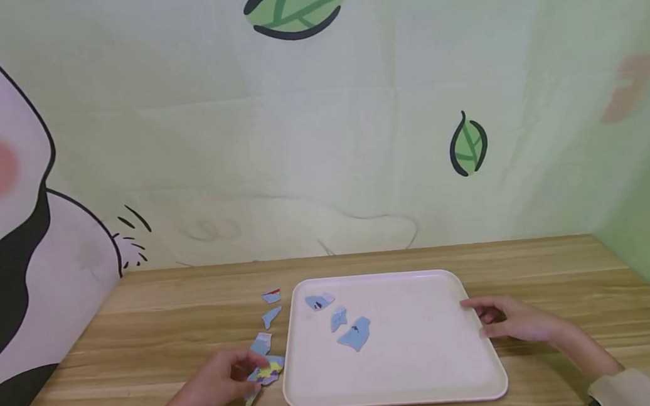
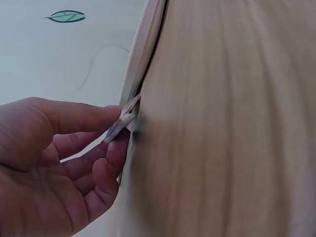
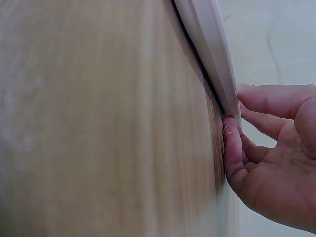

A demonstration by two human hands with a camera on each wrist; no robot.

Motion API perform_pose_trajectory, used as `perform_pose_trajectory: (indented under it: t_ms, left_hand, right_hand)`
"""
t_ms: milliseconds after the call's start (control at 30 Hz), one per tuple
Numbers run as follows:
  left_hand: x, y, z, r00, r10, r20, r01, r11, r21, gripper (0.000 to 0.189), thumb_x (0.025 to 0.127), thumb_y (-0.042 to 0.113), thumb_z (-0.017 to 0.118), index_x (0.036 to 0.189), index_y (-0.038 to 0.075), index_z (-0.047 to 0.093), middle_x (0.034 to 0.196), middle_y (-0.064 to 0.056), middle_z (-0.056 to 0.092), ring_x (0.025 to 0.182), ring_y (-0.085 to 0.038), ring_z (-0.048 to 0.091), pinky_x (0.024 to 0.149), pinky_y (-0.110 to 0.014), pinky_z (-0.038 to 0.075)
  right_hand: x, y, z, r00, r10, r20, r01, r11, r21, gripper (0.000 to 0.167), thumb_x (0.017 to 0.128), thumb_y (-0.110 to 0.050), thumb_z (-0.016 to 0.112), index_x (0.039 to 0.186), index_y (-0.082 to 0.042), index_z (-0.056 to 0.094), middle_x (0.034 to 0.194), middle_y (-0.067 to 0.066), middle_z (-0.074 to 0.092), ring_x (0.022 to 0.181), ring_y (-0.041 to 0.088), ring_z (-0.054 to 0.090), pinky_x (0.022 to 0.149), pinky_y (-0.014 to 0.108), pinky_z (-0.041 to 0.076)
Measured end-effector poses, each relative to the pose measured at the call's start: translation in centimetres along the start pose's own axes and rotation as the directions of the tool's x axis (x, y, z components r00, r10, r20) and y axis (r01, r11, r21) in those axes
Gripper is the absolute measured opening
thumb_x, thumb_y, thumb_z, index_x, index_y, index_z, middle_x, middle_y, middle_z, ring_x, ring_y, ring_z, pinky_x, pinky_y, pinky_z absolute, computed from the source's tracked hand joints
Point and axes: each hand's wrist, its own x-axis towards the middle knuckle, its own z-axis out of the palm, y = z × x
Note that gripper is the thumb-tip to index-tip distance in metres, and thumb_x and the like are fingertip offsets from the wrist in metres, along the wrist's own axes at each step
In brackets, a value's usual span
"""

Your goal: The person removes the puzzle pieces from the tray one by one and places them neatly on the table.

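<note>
In the head view my left hand (image 1: 221,380) is left of the white tray (image 1: 416,373), pinching a puzzle piece (image 1: 269,372) with yellow, purple and blue print. The left wrist view shows this piece (image 2: 118,126) edge-on between thumb and fingertips, beside the tray's rim. My right hand (image 1: 517,320) holds the tray's right rim, with fingertips at its edge and some fingers curled low against it in the right wrist view. Three bluish puzzle pieces lie apart on the tray, one of them a larger piece (image 1: 357,335) nearest its middle.
More puzzle pieces lie on the wooden table (image 1: 546,376) left of the tray: one with a red stripe (image 1: 272,296), a blue one (image 1: 272,317) and others around the left hand. Behind the table hangs a backdrop (image 1: 320,134) with leaves and a panda.
</note>
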Motion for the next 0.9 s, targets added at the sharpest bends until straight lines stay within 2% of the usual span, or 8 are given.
perform_pose_trajectory:
  t_ms: [233,333,533,733,900]
  left_hand:
    - [-0.02,0.33,-0.13,0.999,0.035,0.009,-0.035,0.992,0.122,0.023,0.073,0.003,0.07,0.095,0.003,0.064,0.09,-0.005,0.063,0.067,-0.006,0.051,0.057,-0.021,0.044]
    - [-0.08,0.52,-0.16,0.999,0.042,0.003,-0.042,0.986,0.161,0.022,0.073,0.004,0.071,0.094,0.005,0.064,0.091,-0.005,0.063,0.069,-0.006,0.05,0.059,-0.021,0.043]
    - [-0.12,0.73,-0.19,1.0,0.029,-0.007,-0.027,0.985,0.168,0.021,0.073,0.006,0.071,0.093,0.007,0.064,0.089,-0.003,0.062,0.072,-0.009,0.052,0.06,-0.022,0.043]
    - [-0.2,0.56,-0.22,0.999,0.051,-0.006,-0.049,0.981,0.189,0.021,0.073,0.004,0.07,0.094,0.006,0.065,0.091,-0.004,0.064,0.078,-0.014,0.057,0.065,-0.023,0.046]
    - [-0.1,0.52,-0.26,0.999,0.052,-0.009,-0.049,0.986,0.162,0.022,0.073,0.004,0.069,0.094,0.004,0.064,0.092,-0.005,0.064,0.08,-0.016,0.058,0.066,-0.023,0.047]
  right_hand:
    - [0.06,-0.01,0.02,1.0,-0.013,-0.001,0.013,1.0,0.001,0.053,0.082,-0.01,0.063,0.123,0.016,0.042,0.101,0.011,0.051,0.085,0.005,0.047,0.072,0.018,0.043]
    - [0.06,-0.07,0.03,1.0,-0.009,-0.001,0.009,1.0,0.004,0.053,0.083,-0.009,0.063,0.124,0.016,0.042,0.101,0.011,0.051,0.085,0.005,0.047,0.072,0.018,0.042]
    - [0.09,-0.18,0.05,1.0,-0.005,-0.005,0.005,1.0,0.004,0.052,0.082,-0.01,0.063,0.123,0.016,0.043,0.1,0.01,0.051,0.085,0.005,0.046,0.072,0.018,0.042]
    - [0.08,-0.16,0.1,1.0,0.0,-0.007,0.0,1.0,0.005,0.053,0.082,-0.01,0.063,0.124,0.016,0.043,0.1,0.01,0.05,0.085,0.005,0.046,0.071,0.018,0.042]
    - [0.01,-0.32,0.12,1.0,-0.002,-0.005,0.002,1.0,0.002,0.053,0.082,-0.009,0.063,0.124,0.016,0.042,0.1,0.011,0.051,0.085,0.006,0.046,0.072,0.018,0.042]
